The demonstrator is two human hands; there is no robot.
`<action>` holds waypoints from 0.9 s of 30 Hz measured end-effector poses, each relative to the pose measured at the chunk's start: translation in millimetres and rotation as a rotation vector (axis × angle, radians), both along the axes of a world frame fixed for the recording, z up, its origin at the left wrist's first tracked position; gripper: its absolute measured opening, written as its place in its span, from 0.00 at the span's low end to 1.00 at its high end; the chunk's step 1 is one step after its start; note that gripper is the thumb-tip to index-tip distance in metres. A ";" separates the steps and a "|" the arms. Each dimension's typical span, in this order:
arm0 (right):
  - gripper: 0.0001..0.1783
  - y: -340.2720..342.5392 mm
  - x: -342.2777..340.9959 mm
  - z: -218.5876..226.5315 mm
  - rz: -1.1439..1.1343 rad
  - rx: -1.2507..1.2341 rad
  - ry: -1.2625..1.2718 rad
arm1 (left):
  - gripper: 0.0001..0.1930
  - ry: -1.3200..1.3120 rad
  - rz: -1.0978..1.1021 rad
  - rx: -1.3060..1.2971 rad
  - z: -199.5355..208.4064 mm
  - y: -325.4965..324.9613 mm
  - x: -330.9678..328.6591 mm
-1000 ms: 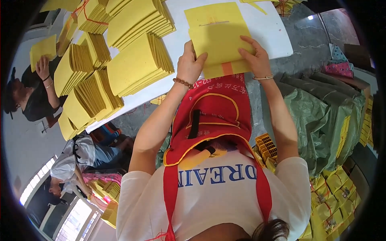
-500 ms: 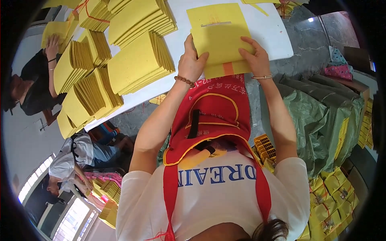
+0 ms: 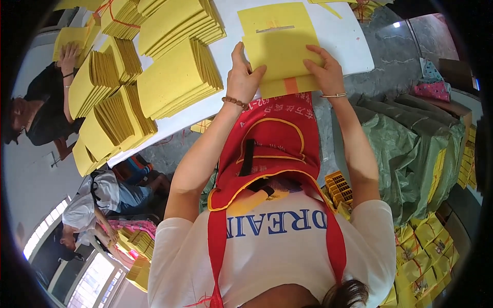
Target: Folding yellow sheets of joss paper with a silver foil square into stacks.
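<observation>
Pinching the yellow paper stack (image 3: 280,49), left hand (image 3: 244,77) and right hand (image 3: 323,72) each grip 1 edge.

We see a bright, daylit scene, sharp at centre. Windows glare at seven o'clock. Fisheye edges bend and darken.

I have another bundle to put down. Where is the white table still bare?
Bare white table lies right of the yellow sheets under both hands, and in a narrow strip left of them. Further left, yellow paper stacks crowd it.
</observation>
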State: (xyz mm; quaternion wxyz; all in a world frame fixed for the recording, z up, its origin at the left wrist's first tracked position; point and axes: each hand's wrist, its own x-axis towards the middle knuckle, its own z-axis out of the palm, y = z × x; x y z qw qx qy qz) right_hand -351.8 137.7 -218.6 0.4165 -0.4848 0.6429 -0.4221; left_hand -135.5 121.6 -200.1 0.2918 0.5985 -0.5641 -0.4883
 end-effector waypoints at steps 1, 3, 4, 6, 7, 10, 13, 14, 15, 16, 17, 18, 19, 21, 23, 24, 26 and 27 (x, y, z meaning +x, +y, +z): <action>0.21 -0.2 -0.1 -0.4 -0.001 0.002 0.001 | 0.38 0.021 0.001 0.006 -0.2 0.2 0.5; 0.21 -0.6 -0.5 -1.3 0.008 -0.050 0.060 | 0.36 0.069 0.032 -0.007 0.6 3.3 3.9; 0.21 -0.5 -0.1 0.2 0.007 -0.046 0.060 | 0.34 0.116 0.064 -0.020 2.1 6.5 5.9; 0.19 -0.8 0.6 5.3 0.046 0.009 0.101 | 0.32 0.023 0.041 -0.136 4.5 12.4 10.1; 0.19 -0.6 0.0 5.6 0.046 0.012 0.101 | 0.29 -0.068 0.020 -0.256 7.4 15.2 10.6; 0.19 0.2 0.3 6.4 0.036 0.006 0.117 | 0.23 -0.252 -0.106 -0.556 14.6 12.1 3.2; 0.21 1.8 1.9 5.0 0.006 -0.052 0.049 | 0.20 -0.364 -0.241 -0.724 18.7 2.0 -18.1; 0.20 1.0 0.2 0.5 0.011 -0.086 0.081 | 0.20 -0.405 -0.275 -0.794 17.8 -3.8 -27.9; 0.20 0.5 -1.6 -2.7 0.016 -0.119 0.114 | 0.19 -0.446 -0.309 -0.865 15.4 -10.1 -36.7; 0.20 -0.3 -0.2 -0.5 0.018 -0.119 0.111 | 0.20 -0.514 -0.317 -0.905 7.8 -16.9 -41.7; 0.20 0.7 1.7 4.2 0.015 -0.062 0.081 | 0.20 -0.515 -0.318 -0.903 0.5 -20.8 -42.7; 0.20 1.3 3.7 7.1 0.012 -0.005 0.051 | 0.21 -0.578 -0.340 -0.915 -6.8 -23.4 -43.2; 0.20 2.1 4.6 7.1 0.005 -0.001 0.049 | 0.22 -0.637 -0.369 -0.927 -10.5 -24.2 -45.2; 0.20 3.1 5.0 5.9 -0.010 -0.085 0.098 | 0.24 -0.676 -0.385 -0.940 -17.4 -24.1 -44.9; 0.21 3.5 2.3 1.1 0.002 -0.083 0.087 | 0.25 -0.720 -0.401 -0.952 -17.4 -22.9 -45.8; 0.22 3.8 1.2 -0.9 0.019 -0.086 0.081 | 0.25 -0.730 -0.410 -0.933 -17.3 -21.1 -46.4; 0.23 5.6 3.4 5.6 -0.023 -0.119 0.135 | 0.25 -0.744 -0.420 -0.914 -15.6 -20.8 -46.1; 0.25 7.7 5.6 10.7 -0.063 -0.153 0.193 | 0.26 -0.752 -0.424 -0.907 -14.8 -21.1 -45.9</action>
